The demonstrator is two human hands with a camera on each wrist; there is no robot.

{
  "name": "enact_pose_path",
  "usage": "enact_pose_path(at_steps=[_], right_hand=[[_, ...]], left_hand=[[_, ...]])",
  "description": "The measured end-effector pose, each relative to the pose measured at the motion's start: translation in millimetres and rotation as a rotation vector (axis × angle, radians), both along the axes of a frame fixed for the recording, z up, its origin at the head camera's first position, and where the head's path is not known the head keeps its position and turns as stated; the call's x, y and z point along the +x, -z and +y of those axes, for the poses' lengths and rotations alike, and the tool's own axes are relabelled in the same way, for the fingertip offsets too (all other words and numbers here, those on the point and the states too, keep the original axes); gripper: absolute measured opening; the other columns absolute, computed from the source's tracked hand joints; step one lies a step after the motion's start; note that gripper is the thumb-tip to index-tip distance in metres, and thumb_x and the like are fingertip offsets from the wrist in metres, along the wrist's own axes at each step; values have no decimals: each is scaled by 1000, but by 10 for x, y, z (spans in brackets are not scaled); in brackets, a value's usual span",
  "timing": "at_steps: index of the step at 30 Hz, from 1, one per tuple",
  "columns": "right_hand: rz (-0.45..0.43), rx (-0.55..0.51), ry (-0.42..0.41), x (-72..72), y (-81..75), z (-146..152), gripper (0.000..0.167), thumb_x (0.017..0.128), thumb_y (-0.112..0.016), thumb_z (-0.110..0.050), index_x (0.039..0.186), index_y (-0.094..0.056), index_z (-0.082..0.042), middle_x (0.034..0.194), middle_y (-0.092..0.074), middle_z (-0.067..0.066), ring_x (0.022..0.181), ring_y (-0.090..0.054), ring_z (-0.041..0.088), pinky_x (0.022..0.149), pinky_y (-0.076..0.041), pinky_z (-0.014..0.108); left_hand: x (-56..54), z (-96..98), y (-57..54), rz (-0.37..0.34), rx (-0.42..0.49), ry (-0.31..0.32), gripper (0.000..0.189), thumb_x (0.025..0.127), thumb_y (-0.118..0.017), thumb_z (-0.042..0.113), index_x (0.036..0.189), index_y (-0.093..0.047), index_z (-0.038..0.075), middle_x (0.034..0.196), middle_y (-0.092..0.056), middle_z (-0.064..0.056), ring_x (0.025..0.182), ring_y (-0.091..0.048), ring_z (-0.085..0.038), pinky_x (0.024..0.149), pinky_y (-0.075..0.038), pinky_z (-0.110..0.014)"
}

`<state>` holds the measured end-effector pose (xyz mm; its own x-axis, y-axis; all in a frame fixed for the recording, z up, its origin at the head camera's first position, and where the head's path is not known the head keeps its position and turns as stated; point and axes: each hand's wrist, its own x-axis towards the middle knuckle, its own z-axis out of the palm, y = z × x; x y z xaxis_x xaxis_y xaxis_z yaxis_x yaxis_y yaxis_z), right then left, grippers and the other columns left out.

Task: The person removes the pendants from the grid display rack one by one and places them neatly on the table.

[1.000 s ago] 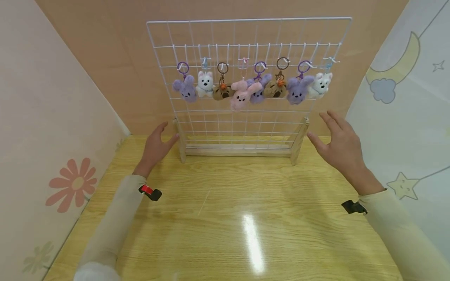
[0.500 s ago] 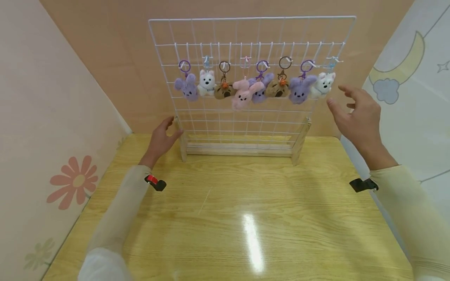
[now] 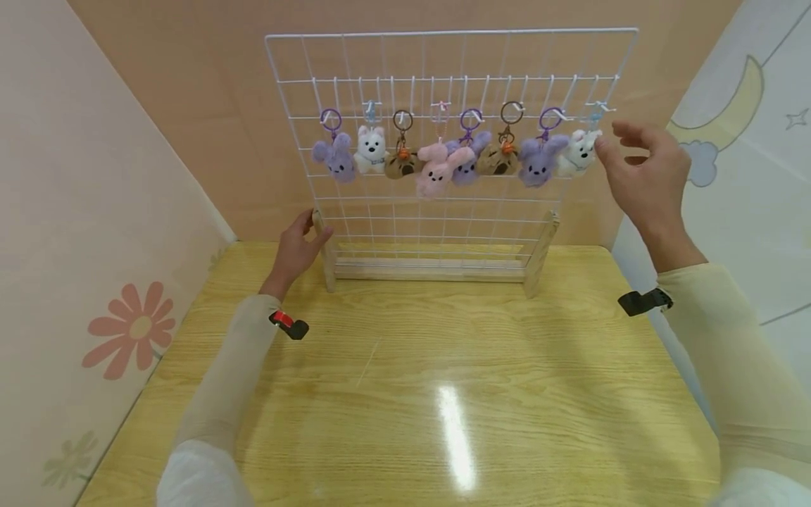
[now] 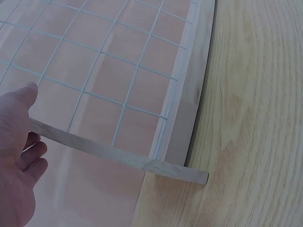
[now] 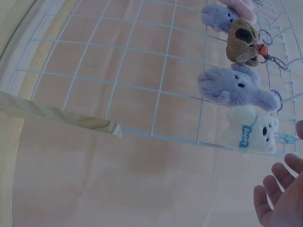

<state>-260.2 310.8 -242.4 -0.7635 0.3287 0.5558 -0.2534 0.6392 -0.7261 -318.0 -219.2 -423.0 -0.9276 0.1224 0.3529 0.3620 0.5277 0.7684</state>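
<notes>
Apparently, the left hand (image 3: 296, 250) curls round the post (image 4: 109, 153). On the rack (image 3: 431, 270), the last purple rabbit (image 3: 537, 166) could be bumped if a nudge swings the white dog (image 3: 577, 156) hung at the right end. Beyond, the right hand's (image 3: 654, 176) fingers and thumb stand apart; thumb contact and the left grip's firmness are unclear.

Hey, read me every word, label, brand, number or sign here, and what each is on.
"happy", as best I can read it: sideways on the blue tag of the rightmost white dog charm.
Too small to read: any marking on the left white dog charm.
No other text is readable.
</notes>
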Motion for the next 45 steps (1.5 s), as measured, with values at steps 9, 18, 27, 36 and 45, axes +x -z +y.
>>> enact_pose_path(at_steps=[9, 18, 27, 36, 45], right_hand=[[26, -41, -20, -117, -87, -18, 31, 93, -73, -35, 118, -78, -18, 110, -70, -16, 97, -57, -4, 81, -47, 15], [10, -37, -42, -212, -73, -44, 32, 94, -73, -33, 118, -78, -13, 97, -64, -25, 92, -58, -6, 81, -48, 14], [30, -35, -33, -238, -118, -62, 30, 94, -73, -32, 112, -80, -8, 88, -64, -27, 85, -60, -7, 78, -49, 12], [54, -34, -16, -236, -140, -75, 29, 94, -71, -27, 108, -79, -3, 85, -63, -26, 80, -60, -7, 72, -48, 9], [75, -78, -12, -166, -190, -97, 11, 95, -71, -24, 86, -76, -25, 82, -64, -24, 80, -60, -5, 72, -46, 12]], left_hand=[[-48, 12, -23, -45, 73, 6, 58, 105, -62, 23, 154, -42, -1, 143, -55, -23, 133, -55, -38, 109, -49, -50], [-34, -19, -50, -41, 50, -6, 56, 104, -63, 22, 153, -45, 1, 143, -56, -22, 130, -57, -39, 104, -52, -51], [-46, -35, -52, -57, 36, -1, 57, 104, -63, 20, 153, -44, 0, 145, -55, -23, 131, -56, -40, 104, -53, -52], [-63, -37, -61, -68, 29, 5, 57, 104, -64, 21, 154, -44, 1, 146, -54, -23, 131, -57, -41, 103, -53, -52], [-51, -48, -72, -58, 22, 3, 56, 104, -63, 20, 153, -44, 1, 145, -55, -24, 129, -58, -41, 102, -54, -52]])
